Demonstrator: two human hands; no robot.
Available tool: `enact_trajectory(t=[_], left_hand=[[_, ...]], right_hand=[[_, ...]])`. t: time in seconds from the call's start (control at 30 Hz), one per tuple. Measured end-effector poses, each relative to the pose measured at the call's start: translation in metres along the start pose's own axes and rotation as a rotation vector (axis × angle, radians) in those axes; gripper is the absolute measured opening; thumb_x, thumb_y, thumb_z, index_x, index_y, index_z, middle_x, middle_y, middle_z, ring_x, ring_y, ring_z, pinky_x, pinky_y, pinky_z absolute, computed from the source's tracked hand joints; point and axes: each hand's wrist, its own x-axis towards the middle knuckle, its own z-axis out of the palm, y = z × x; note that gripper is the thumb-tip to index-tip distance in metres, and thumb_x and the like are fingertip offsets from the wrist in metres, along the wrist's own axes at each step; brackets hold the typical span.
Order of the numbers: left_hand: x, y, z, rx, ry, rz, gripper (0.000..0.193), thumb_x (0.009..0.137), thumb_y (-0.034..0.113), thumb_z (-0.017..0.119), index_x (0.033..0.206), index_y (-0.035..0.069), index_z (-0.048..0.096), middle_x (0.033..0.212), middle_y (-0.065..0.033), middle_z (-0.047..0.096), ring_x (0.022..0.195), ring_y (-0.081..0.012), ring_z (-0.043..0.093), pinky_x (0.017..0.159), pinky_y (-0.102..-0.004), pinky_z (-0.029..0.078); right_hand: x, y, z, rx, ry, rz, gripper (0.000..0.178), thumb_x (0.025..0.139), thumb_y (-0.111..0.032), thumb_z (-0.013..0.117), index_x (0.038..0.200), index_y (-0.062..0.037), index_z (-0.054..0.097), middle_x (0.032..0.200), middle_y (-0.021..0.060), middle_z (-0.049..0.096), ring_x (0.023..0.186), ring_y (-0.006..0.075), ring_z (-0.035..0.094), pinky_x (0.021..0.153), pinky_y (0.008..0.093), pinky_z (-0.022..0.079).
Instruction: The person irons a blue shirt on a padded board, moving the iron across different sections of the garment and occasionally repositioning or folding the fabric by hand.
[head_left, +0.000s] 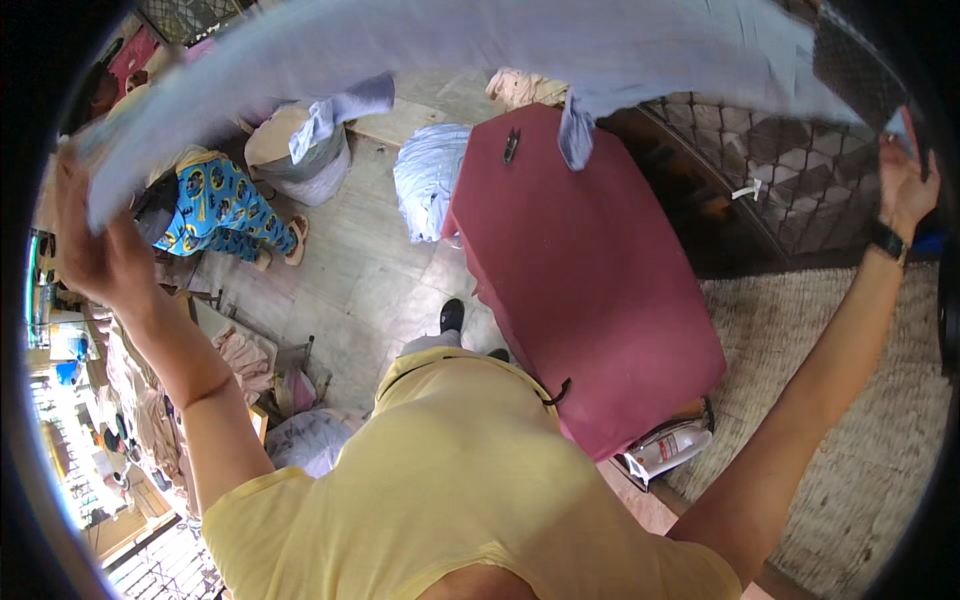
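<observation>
A light blue garment, blurred by motion, is stretched wide in the air between my raised hands. At the far left, my left hand grips one end of it. My right hand, with a dark band on its wrist, pinches the other end at the far right. A loose part of the cloth hangs down over the far end of an ironing board with a maroon cover. On that cover lies a small pair of dark thread snips. The garment's upper part runs out of view.
Blue cloth is heaped left of the board. Behind it stands a round bundle draped with cloth. A person in patterned blue trousers stands at left. A white bottle lies under the board's near end. A metal lattice stands at right.
</observation>
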Motion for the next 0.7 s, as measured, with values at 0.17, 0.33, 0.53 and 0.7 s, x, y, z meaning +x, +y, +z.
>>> enact_trajectory(t=[0.17,0.33,0.53,0.7], left_hand=[[-0.052,0.131,0.009,-0.746,-0.488,-0.195,0.04,0.076,0.043,0.074,0.066,0.005,0.066,0.092,-0.0085,0.061,0.086,-0.0263,0.06,0.075,-0.0389,0.048],[-0.125,0.229,0.066,-1.475,-1.198,-0.271,0.026,0.094,0.024,0.064,0.092,-0.002,0.062,0.089,-0.0155,0.06,0.079,-0.0346,0.061,0.069,-0.0419,0.048],[-0.233,0.342,0.124,-1.699,-1.721,-0.275,0.03,0.098,0.026,0.059,0.108,-0.002,0.063,0.102,-0.0142,0.063,0.088,-0.0302,0.062,0.077,-0.0388,0.048],[-0.262,0.377,0.152,-1.823,-2.011,-0.769,0.043,0.098,0.031,0.056,0.13,0.003,0.057,0.124,-0.0068,0.06,0.112,-0.0205,0.055,0.098,-0.0349,0.043]], right_hand=[[-0.132,0.052,-0.073,-0.492,0.507,0.27,0.049,0.093,-0.016,0.064,0.137,0.0014,0.05,0.129,0.009,0.06,0.092,0.0106,0.059,0.093,0.0253,0.046],[-0.28,0.118,-0.202,-0.596,0.556,0.673,0.031,0.091,-0.011,0.066,0.122,-0.0068,0.064,0.113,0.0009,0.067,0.07,0.0057,0.059,0.055,0.0197,0.046],[-0.43,0.21,-0.291,-0.971,0.83,0.902,0.024,0.093,-0.003,0.057,0.112,-0.005,0.071,0.11,0.0107,0.07,0.088,0.021,0.066,0.077,0.0303,0.054],[-0.504,0.242,-0.272,-1.73,0.697,0.797,0.038,0.085,-0.014,0.067,0.118,0.0037,0.066,0.109,0.0231,0.069,0.098,0.0335,0.067,0.087,0.0397,0.052]])
